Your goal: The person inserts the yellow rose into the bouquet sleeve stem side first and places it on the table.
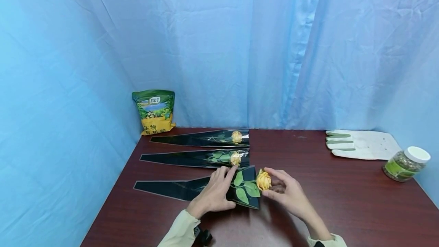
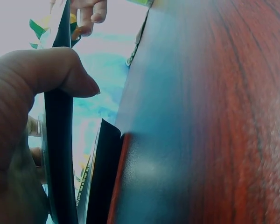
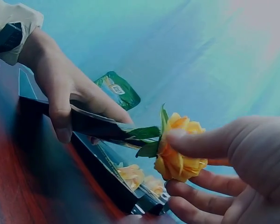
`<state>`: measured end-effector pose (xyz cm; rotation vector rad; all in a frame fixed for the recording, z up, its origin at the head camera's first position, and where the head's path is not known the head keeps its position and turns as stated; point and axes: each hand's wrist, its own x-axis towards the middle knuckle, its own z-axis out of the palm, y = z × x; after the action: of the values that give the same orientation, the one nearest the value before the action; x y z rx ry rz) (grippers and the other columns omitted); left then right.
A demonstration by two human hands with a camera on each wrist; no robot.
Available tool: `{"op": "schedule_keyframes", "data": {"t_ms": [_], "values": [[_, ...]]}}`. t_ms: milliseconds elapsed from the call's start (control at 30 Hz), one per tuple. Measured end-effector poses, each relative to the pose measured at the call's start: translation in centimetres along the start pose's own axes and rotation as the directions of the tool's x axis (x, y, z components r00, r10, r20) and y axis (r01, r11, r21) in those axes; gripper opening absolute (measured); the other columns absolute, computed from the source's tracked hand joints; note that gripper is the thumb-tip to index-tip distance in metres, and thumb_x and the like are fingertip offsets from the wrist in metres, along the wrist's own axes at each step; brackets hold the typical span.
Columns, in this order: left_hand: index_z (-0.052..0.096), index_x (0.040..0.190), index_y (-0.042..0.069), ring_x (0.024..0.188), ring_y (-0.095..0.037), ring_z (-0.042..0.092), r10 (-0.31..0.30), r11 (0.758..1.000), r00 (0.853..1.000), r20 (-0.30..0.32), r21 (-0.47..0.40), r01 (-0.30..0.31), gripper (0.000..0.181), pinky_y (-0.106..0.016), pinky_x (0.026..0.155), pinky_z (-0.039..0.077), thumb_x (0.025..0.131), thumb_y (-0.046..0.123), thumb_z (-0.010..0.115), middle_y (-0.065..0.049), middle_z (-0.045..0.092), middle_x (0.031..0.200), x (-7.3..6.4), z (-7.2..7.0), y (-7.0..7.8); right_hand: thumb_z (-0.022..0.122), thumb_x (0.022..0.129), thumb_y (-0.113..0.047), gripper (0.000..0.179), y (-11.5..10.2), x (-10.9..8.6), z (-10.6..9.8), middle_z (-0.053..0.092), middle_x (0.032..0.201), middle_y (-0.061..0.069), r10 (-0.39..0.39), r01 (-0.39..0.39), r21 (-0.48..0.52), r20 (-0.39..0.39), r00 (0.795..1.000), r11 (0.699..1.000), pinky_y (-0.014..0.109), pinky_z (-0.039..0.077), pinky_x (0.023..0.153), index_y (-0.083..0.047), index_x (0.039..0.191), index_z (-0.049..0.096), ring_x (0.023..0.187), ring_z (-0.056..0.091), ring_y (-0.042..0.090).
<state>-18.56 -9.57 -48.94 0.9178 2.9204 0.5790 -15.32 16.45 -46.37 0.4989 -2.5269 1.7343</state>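
A yellow rose [image 1: 263, 180] with green leaves [image 1: 247, 188] lies with its stem in a tapered black flower sleeve [image 1: 164, 189]. Its bloom sticks out past the sleeve's wide right end. My right hand [image 1: 288, 193] pinches the bloom between thumb and fingers, the thumb lying on the petals in the right wrist view. My left hand [image 1: 216, 191] grips the sleeve across its width, thumb on the near edge and fingers on the far edge. In the left wrist view, the sleeve [image 2: 59, 140] stands edge-on between that thumb and the fingers, raised off the wood.
Two more sleeved yellow roses, a nearer one [image 1: 235, 158] and a farther one [image 1: 236, 137], lie behind. A green and yellow bag [image 1: 153, 113] stands at the back left. White-and-green gloves [image 1: 363, 145] and a white-lidded jar [image 1: 406, 164] sit on the right of the brown table [image 1: 343, 201].
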Motion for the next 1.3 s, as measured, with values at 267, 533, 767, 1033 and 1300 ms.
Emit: {"op": "schedule_keyframes", "data": {"t_ms": [267, 533, 767, 1033, 1300], "values": [[0.016, 0.161, 0.018, 0.111, -0.016, 0.041, 0.006, 1.000, 1.000, 0.008, 0.026, -0.007, 0.111, -0.038, 0.099, 0.037, 0.073, 0.035, 0.082, -0.005, 0.044, 0.131, -0.1, -0.1, 0.1, 0.080, 0.079, -0.005, 0.055, 0.0, -0.1, 0.4, 0.071, 0.115, 0.018, -0.121, 0.118, -0.072, -0.034, 0.992, 0.990, 0.024, 0.060, 0.076, 0.000, 0.131, 0.063, 0.093, 0.067, -0.002], [0.017, 0.161, 0.020, 0.106, -0.015, 0.039, 0.032, 0.997, 0.999, -0.010, 0.072, -0.031, 0.113, -0.035, 0.096, 0.036, 0.072, 0.037, 0.084, -0.003, 0.045, 0.125, -0.1, -0.1, 0.2, 0.081, 0.082, -0.017, 0.045, -0.3, 0.1, 1.0, 0.076, 0.100, 0.008, -0.017, 0.008, -0.130, -0.065, 0.998, 0.991, 0.022, 0.057, 0.069, -0.006, 0.124, 0.069, 0.079, 0.066, -0.004], [0.020, 0.160, 0.019, 0.101, -0.014, 0.037, 0.026, 0.996, 1.000, -0.004, 0.082, -0.026, 0.110, -0.032, 0.091, 0.033, 0.072, 0.037, 0.084, -0.002, 0.044, 0.120, -0.2, -0.1, 0.3, 0.082, 0.076, -0.002, 0.045, -0.1, 0.1, 1.3, 0.074, 0.102, 0.009, -0.150, 0.140, -0.161, -0.052, 0.987, 0.977, 0.023, 0.058, 0.068, -0.008, 0.119, 0.071, 0.080, 0.067, -0.001], [0.022, 0.159, 0.019, 0.102, -0.014, 0.038, 0.028, 0.997, 1.000, -0.009, 0.071, -0.027, 0.108, -0.033, 0.091, 0.034, 0.071, 0.035, 0.083, -0.001, 0.044, 0.120, -0.1, -0.2, 0.3, 0.082, 0.079, -0.011, 0.035, -0.5, 0.1, 1.8, 0.076, 0.096, 0.008, 0.051, -0.062, -0.110, -0.099, 0.994, 0.992, 0.023, 0.057, 0.069, -0.007, 0.112, 0.070, 0.078, 0.066, -0.001], [0.023, 0.159, 0.018, 0.100, -0.014, 0.036, 0.031, 0.997, 1.000, -0.005, 0.075, -0.030, 0.106, -0.032, 0.089, 0.031, 0.072, 0.035, 0.083, 0.000, 0.043, 0.117, 0.0, -0.3, 0.3, 0.085, 0.076, -0.011, 0.019, -0.4, 0.1, 2.2, 0.075, 0.085, 0.003, 0.090, -0.111, -0.153, -0.140, 0.986, 0.982, 0.021, 0.055, 0.064, -0.013, 0.087, 0.068, 0.069, 0.063, -0.003]]}}
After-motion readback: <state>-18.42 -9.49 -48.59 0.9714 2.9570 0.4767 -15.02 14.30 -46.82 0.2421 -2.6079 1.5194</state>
